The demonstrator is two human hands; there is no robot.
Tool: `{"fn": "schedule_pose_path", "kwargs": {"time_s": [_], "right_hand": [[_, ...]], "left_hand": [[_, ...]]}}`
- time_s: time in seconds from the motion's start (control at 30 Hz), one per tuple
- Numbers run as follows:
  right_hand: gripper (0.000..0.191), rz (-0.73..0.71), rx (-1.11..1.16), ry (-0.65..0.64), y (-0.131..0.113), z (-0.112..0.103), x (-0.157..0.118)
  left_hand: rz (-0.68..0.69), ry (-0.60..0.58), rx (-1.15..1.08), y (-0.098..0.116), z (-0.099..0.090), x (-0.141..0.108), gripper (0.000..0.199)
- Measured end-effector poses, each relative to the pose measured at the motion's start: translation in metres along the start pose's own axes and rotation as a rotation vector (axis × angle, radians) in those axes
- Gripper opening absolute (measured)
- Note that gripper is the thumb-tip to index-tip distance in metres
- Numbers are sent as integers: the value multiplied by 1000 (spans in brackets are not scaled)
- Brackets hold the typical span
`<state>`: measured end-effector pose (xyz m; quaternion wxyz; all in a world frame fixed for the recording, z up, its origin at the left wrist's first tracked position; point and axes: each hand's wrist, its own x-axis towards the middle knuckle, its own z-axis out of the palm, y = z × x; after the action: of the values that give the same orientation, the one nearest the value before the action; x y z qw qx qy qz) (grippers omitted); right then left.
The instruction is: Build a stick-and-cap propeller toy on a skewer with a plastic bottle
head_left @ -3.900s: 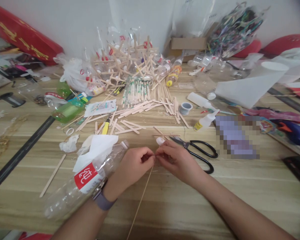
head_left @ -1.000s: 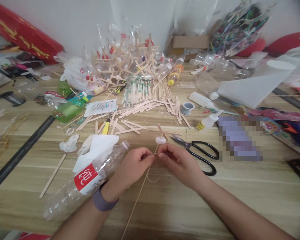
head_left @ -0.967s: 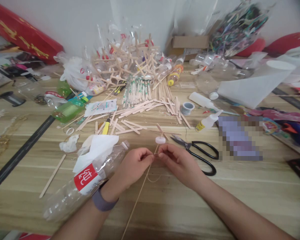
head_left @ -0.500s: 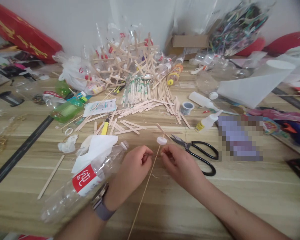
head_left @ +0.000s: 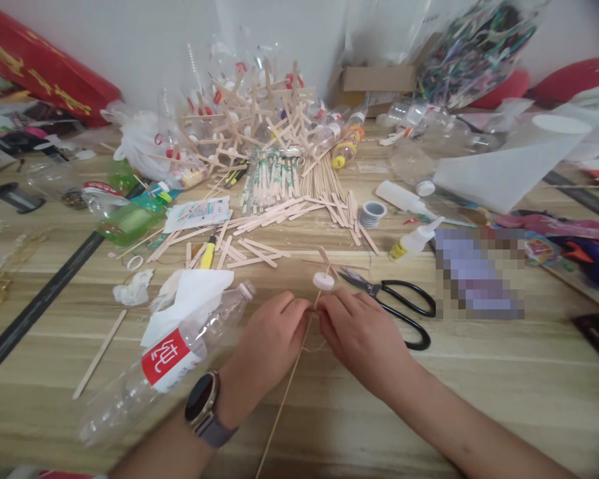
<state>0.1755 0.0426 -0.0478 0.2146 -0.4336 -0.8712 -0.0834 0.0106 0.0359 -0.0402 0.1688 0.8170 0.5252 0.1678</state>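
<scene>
A long thin bamboo skewer (head_left: pixel 285 389) slants up from the bottom edge between my hands. Near its top sits a white bottle cap (head_left: pixel 323 281), with a flat wooden craft stick (head_left: pixel 325 258) just beyond. My left hand (head_left: pixel 275 336) and my right hand (head_left: pixel 355 332) are closed, one on each side of the skewer, fingertips meeting right below the cap. Both pinch a thin thread (head_left: pixel 313 349), whose loose curve hangs below the fingers; the pinched part is hidden. Black-handled scissors (head_left: pixel 404 299) lie beside my right hand, blades half apart.
An empty plastic bottle (head_left: pixel 164 366) lies by my left forearm. Behind are scattered craft sticks (head_left: pixel 264 223), a yellow-handled tool (head_left: pixel 208 254), a thread spool (head_left: pixel 373 213) and a glue bottle (head_left: pixel 413 241). Farther back, many bottles and stick crosses are heaped against the wall.
My hands have come together at the skewer, fingertips now meeting where a gap was before. Both have rolled so their backs face up. The cap has barely moved.
</scene>
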Motion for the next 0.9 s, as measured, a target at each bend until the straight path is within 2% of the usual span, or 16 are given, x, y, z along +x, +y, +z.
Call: {"fn": "schedule_pose_path", "kwargs": {"time_s": [0.23,0.4,0.9], "right_hand": [[23,-13,24,28,1,0,0],[25,-29,52,46,1,3,1],[17,25,145,-1,2,5,-1]], "left_hand": [[-41,0,-153,0,-5,1,20],[-54,-63,-200,-3,-8,2,20],[-71,-78,-305,-7,-8,5,14]]}}
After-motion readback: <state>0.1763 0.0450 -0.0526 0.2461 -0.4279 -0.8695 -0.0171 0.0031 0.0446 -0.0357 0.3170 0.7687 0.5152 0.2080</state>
